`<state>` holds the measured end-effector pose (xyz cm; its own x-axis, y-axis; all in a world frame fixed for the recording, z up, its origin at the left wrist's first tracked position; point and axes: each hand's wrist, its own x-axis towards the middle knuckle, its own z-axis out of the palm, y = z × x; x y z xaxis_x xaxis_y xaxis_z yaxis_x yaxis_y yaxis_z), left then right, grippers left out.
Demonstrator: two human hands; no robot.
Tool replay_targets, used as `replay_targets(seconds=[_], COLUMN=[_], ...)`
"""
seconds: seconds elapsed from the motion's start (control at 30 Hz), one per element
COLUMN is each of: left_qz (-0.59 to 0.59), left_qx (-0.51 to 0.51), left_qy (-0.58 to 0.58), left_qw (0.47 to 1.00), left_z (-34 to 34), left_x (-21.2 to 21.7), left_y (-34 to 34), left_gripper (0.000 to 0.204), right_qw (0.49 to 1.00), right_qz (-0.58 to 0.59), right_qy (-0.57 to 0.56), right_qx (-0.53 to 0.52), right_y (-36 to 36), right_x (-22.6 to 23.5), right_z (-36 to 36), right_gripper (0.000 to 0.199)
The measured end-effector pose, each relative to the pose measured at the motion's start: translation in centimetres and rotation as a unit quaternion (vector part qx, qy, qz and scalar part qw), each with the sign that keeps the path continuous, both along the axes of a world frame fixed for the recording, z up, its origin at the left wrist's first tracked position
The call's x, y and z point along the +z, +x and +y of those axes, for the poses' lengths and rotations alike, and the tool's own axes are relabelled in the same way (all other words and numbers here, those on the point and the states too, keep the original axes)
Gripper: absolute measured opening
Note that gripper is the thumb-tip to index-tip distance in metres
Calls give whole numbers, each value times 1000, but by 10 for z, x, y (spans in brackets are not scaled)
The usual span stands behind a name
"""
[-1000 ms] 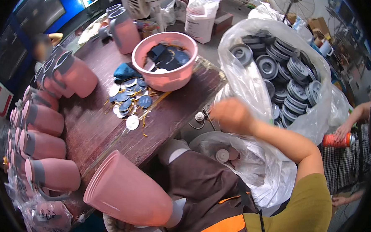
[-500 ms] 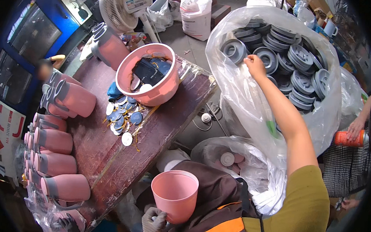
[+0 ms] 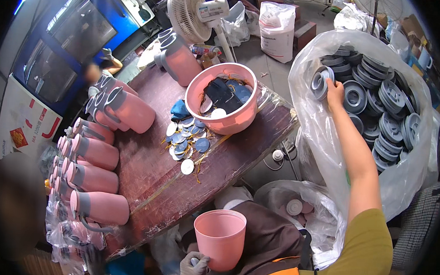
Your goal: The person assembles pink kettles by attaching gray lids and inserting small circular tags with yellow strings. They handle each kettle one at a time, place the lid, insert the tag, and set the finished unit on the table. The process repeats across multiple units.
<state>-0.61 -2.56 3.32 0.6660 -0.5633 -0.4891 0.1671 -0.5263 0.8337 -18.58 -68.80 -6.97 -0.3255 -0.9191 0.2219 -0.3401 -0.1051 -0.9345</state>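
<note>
My left hand (image 3: pixel 193 268), in a pale knit glove, is closed on the lower side of an open pink pot (image 3: pixel 219 242). The pot stands upright above my lap, wide mouth up. My bare right hand (image 3: pixel 335 95) stretches to the far right, its fingers closed on the edge of a grey round lid (image 3: pixel 321 83). That lid is at the left side of a big clear plastic bag (image 3: pixel 310 132), next to piles of other grey lids (image 3: pixel 389 96). The right fingertips are partly hidden behind the lid.
A dark red table (image 3: pixel 150 186) carries pink jugs (image 3: pixel 97 151), a pink tub (image 3: pixel 220 123) and a heap of round tags (image 3: pixel 190 141). A fan (image 3: pixel 186 16) and white sack (image 3: pixel 276 33) stand behind. Another bag (image 3: pixel 321 202) lies lower right. Another person's gloved hand (image 3: pixel 94 260) is lower left.
The view has swung left, so things sit further right. My right hand has taken hold of a grey lid, which is now tilted up. The left hand still holds the pot.
</note>
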Motion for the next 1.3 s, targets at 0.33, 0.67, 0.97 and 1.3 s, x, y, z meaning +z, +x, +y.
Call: replay_targets(seconds=[0.33,0.67,0.97,1.3], left_qz=[-62,-67,-20,-61], left_qx=[-96,-56,-39,-10], left_qy=[-14,-59,-80,-48], left_qw=[993,994,996,997], left_z=[2,25,37,54], left_x=[-14,-21,-27,-52], left_y=[-12,-27,-20,39], left_gripper=[17,14,13,29], right_qw=[796,667,675,552], right_qz=[-44,102,65,8], right_qy=[27,-116,-8,-57], right_qx=[603,729,735,832], right_y=[8,51,59,47], right_x=[101,78,75,67], right_z=[357,445,454,452], right_gripper=[40,30,29,20])
